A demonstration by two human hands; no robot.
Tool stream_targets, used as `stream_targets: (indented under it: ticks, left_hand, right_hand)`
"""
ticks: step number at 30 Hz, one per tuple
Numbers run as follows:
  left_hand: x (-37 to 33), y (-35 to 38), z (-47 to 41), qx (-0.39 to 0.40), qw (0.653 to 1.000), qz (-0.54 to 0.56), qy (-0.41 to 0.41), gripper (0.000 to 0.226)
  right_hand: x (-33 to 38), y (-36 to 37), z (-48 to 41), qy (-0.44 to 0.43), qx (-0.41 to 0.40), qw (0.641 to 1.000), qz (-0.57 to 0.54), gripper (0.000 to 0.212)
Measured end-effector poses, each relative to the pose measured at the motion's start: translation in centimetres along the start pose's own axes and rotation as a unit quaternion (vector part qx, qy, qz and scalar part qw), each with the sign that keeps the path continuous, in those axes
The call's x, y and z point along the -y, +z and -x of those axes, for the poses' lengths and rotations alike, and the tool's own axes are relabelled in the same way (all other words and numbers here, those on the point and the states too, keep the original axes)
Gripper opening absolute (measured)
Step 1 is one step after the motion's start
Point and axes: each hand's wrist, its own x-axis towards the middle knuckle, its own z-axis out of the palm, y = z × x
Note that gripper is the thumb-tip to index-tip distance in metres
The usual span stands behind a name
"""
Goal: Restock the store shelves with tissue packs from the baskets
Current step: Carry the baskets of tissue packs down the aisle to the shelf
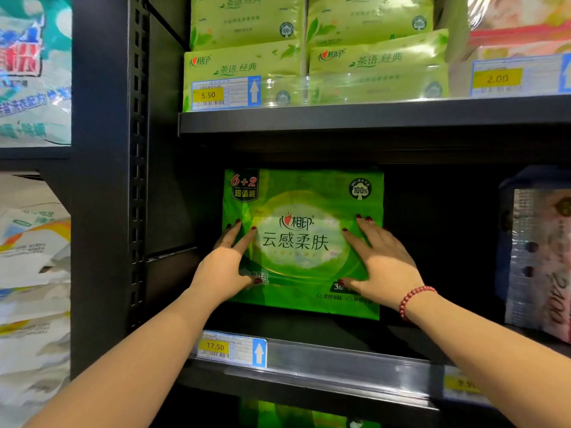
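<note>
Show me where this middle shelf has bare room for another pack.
Widest gap: right of the green pack, up to the pink bundle. A narrower gap lies between its left edge and the dark side panel. A bare strip runs in front, behind the price rail. The upper shelf is crowded with pale packs.

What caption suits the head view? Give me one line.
Left hand and right hand press on an upright green tissue pack in the dark shelf, above the 17.50 price tag.
</note>
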Motion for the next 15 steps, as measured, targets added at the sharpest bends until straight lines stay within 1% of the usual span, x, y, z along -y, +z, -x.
stream_targets:
  ticks: [4,7,11,15]
  left_hand:
    - [-1.1,-1.5,0.9,-0.02,1.0,-0.007,-0.006,0.088]
    - [-2.3,-2.9,2.0,-0.043,0.999,-0.015,-0.003,0.074]
    - [-4.7,-5.1,4.8,-0.051,0.998,-0.024,-0.009,0.067]
    - [-7.3,-7.7,9.0,-0.061,0.997,-0.054,-0.013,0.061]
  right_hand:
    - [0.2,-1.7,1.0,0.011,-0.012,0.998,-0.067,0.085]
    - [0.8,-2.9,2.0,0.003,-0.026,0.996,-0.083,0.077]
    - [1.6,-4.4,3.8,-0.038,-0.044,0.994,-0.09,0.071]
    - [2.7,-6.0,6.2,-0.082,-0.058,0.984,-0.146,0.066]
